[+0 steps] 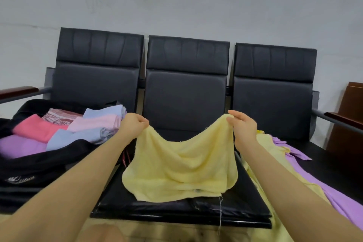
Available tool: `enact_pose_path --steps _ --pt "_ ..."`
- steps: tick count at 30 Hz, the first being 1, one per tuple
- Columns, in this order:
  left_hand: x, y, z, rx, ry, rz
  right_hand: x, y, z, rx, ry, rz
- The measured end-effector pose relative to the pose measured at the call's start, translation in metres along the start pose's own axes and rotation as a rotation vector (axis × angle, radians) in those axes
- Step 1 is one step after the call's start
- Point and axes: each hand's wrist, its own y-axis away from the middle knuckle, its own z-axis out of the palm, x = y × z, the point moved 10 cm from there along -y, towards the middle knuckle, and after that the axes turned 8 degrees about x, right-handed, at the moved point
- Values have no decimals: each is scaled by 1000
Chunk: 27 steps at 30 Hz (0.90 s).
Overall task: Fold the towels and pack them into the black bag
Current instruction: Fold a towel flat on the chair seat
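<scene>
Both hands pinch the top corners of a yellow towel (179,165): the left hand (133,124) and right hand (242,125) hold it sagging over the middle seat (176,210). The open black bag (39,161) with folded towels (64,129) sits left.

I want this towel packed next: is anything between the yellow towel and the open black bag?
Nothing visible blocks the way. The yellow towel hangs over the middle seat, pinched by the left hand and the right hand. The black bag lies open beside it, already holding folded towels.
</scene>
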Motion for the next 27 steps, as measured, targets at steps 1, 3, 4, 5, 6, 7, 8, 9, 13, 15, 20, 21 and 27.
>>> enact_pose_path --steps 1,3,4,5,6,7,8,9,13,15,20,21,27 --pt "-2 3 3 -12 -32 18 6 1 2 -6 14 10" --pt "-10 4 5 -19 -81 39 14 3 8 -13 38 22" --pt "-14 3 6 -16 -89 44 16 3 10 -17 48 20" --pt "-16 2 6 -11 -89 52 17 3 12 -20 60 9" --pt "-17 2 6 -6 -79 58 17 3 13 -22 77 -5" --pt "-18 2 5 7 -52 55 16 3 15 -27 95 -24" --pt "-18 1 3 25 2 39 15 2 16 -31 115 -39" --pt "-19 0 0 45 68 15 14 2 17 -33 128 -49" --pt "-29 -4 -2 29 345 -113 10 3 18 -10 68 -13" --pt "-30 -6 2 -22 518 -192 5 1 16 21 -16 22" --pt "7 -10 -6 -35 715 -203 -23 -6 11 65 -150 31" --pt "18 -12 -11 -18 714 -178 -30 -7 10 80 -184 35" --pt "68 -29 -57 163 651 -37 -82 -13 -9 178 -306 2"
